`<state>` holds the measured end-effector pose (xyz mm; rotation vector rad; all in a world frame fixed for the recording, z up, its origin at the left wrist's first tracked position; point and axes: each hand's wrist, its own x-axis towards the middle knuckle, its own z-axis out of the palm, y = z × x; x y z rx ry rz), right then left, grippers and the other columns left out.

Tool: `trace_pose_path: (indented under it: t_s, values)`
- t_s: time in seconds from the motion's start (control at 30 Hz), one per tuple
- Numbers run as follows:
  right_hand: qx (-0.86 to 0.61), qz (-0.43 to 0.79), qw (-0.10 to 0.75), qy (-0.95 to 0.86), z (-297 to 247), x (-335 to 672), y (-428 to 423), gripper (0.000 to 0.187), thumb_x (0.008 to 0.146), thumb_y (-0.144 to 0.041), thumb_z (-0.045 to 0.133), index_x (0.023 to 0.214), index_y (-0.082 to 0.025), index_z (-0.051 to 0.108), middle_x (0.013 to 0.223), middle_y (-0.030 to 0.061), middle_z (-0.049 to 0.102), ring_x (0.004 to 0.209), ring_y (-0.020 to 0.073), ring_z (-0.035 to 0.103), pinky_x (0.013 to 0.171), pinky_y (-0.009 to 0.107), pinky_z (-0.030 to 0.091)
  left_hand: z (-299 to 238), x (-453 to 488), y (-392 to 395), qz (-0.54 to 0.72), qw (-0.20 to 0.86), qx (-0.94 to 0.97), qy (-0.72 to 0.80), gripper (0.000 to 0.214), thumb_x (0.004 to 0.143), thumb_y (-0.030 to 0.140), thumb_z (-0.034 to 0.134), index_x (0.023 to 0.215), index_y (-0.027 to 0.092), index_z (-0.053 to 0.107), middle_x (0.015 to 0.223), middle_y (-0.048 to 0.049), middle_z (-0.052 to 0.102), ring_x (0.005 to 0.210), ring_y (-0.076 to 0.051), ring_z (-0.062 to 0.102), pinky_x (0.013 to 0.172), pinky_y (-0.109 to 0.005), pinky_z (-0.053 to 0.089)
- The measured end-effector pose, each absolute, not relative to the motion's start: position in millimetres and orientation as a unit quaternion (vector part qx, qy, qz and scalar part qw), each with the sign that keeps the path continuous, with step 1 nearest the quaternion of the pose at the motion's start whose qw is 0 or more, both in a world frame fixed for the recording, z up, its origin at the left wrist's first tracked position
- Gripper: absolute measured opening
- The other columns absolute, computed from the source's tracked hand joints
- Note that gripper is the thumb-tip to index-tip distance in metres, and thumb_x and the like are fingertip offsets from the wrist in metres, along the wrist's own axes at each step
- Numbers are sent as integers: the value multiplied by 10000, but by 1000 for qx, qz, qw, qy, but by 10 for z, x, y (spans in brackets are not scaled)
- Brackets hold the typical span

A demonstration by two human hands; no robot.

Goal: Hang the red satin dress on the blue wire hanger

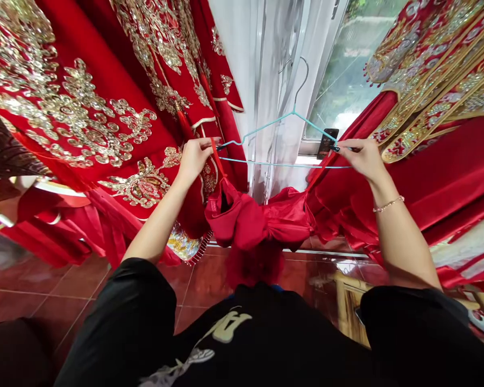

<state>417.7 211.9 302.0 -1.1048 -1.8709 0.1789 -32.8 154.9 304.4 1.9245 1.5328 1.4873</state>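
Observation:
A light blue wire hanger (pixel 268 122) spans the space between my two hands, its hook pointing up. From it hangs a red satin dress (pixel 250 220) by thin straps, one toward each end. My left hand (pixel 196 159) is closed in a pinch at the hanger's left end, where a red strap (pixel 215 153) and a small black piece, perhaps a clip, show. At the right end, my right hand (pixel 363 157) pinches the hanger beside another small black clip (pixel 334 148). The hanger's outer tips are hidden by my fingers.
Red garments with sequins and beading (pixel 84 113) hang close on the left; more gold-trimmed ones (pixel 439 70) hang on the right. Ahead are a white curtain (pixel 272 54) and a window (pixel 347 64). A black phone (pixel 326 141) stands by the sill. A wooden piece (pixel 342 301) sits low right.

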Motion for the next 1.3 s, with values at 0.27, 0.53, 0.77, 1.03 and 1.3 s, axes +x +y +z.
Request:
trace_pose_path:
  t_s: [0.27, 0.53, 0.77, 1.03, 1.3]
  values:
    - [-435, 88, 465, -766, 3013, 4173, 2161, 178, 794, -334, 700, 839, -194, 801, 837, 51, 789, 810, 255, 732, 790, 392, 580, 3146, -470, 1689, 494, 125, 650, 564, 268, 784, 112, 635, 1017, 94, 767, 1032, -109, 788, 1057, -257, 711, 1002, -408, 528]
    - [-389, 141, 473, -778, 2896, 4031, 2144, 378, 781, -579, 724, 851, -212, 781, 861, 87, 783, 870, 258, 720, 822, 389, 582, 3314, -189, 1635, 413, 106, 758, 493, 198, 844, 206, 613, 935, 135, 774, 892, -54, 785, 962, -216, 703, 1123, -489, 399]
    - [-393, 120, 462, -786, 2776, 3930, 2139, 454, 857, -627, 603, 900, -207, 769, 847, 74, 734, 846, 241, 679, 840, 394, 546, 3705, -209, 1793, 195, 110, 845, 486, 141, 797, 164, 610, 863, 136, 732, 808, -30, 715, 814, -191, 665, 882, -353, 524]
    - [-484, 72, 544, -682, 2032, 4130, 1881, 549, 857, -455, 601, 1375, -290, 526, 1331, 97, 524, 1166, 267, 557, 1021, 489, 458, 3249, 35, 519, 389, -102, 764, 504, 299, 909, 84, 407, 1075, 163, 643, 1072, -122, 686, 1081, -245, 628, 1014, -456, 482]
    - [-556, 342, 389, -650, 1068, 3926, 1672, 202, 585, -259, 741, 753, -214, 638, 782, 19, 666, 765, 190, 584, 819, 360, 504, 1877, 104, 194, 231, 259, 823, 451, 215, 941, 303, 463, 966, 223, 662, 989, -71, 720, 942, -223, 681, 884, -349, 540]
